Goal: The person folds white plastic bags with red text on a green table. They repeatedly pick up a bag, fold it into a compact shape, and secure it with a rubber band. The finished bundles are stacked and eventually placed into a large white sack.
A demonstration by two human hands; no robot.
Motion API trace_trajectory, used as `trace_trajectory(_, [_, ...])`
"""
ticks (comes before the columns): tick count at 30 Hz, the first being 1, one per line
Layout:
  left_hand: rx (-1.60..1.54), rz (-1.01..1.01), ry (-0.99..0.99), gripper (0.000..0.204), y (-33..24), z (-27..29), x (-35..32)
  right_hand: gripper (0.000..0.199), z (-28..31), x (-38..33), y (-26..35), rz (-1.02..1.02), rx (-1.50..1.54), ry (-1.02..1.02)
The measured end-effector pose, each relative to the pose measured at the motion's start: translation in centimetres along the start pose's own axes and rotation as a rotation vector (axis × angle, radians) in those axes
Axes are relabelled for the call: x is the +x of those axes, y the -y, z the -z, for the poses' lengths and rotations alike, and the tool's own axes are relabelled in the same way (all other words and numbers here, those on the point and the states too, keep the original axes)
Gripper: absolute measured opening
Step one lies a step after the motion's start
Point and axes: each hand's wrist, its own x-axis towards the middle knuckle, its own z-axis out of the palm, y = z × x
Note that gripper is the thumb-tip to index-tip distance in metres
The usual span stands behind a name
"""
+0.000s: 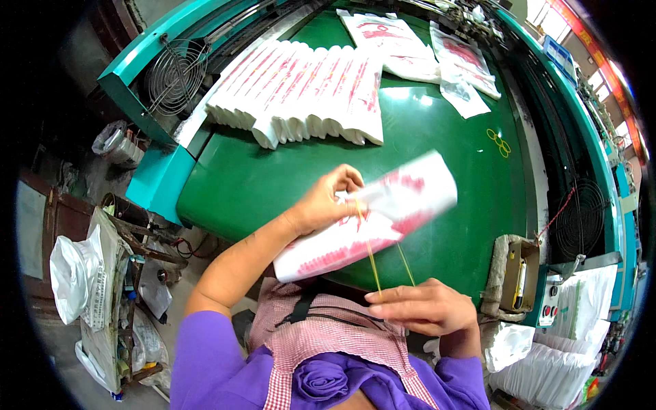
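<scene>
My left hand is closed on a folded bundle of white plastic bags with red print, held slantwise above the near edge of the green table. The bundle's far right end is blurred. Below it, my right hand pinches a yellow rubber band. Two stretched strands run from those fingers up to the bundle; one crosses its printed face near my left hand, and where the other passes is hidden.
A row of similar rolled bags lies across the table's far left. Flat bag stacks lie at the back. Several loose rubber bands rest at right. A box stands by the near right corner, beside a panel with buttons. Teal machine frames flank the table.
</scene>
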Motion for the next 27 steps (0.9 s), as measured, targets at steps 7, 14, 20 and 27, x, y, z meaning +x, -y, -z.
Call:
trace_trajectory(7, [0.162, -0.128, -0.026, 0.033, -1.9, 3.7, 5.9, 0.068, 2.1, 7.3, -14.5, -0.356, 0.549, -1.020])
trace_trajectory(14, [1.253, 0.098, -0.782, 0.070, 2.7, 30.7, 14.8, 0.069, 18.8, 12.6, -25.5, -0.699, 0.169, -0.826])
trace_trajectory(20, [1.004, 0.538, -0.533, 0.070, 4.2, 34.8, 18.7, 0.121, 21.1, 25.1, -32.3, -0.905, -0.247, -0.673])
trace_trajectory(27, [0.867, 0.532, -0.365, 0.064, 1.6, 27.9, 10.9, 0.119, 14.2, 21.9, -24.4, -0.871, 0.181, -0.764])
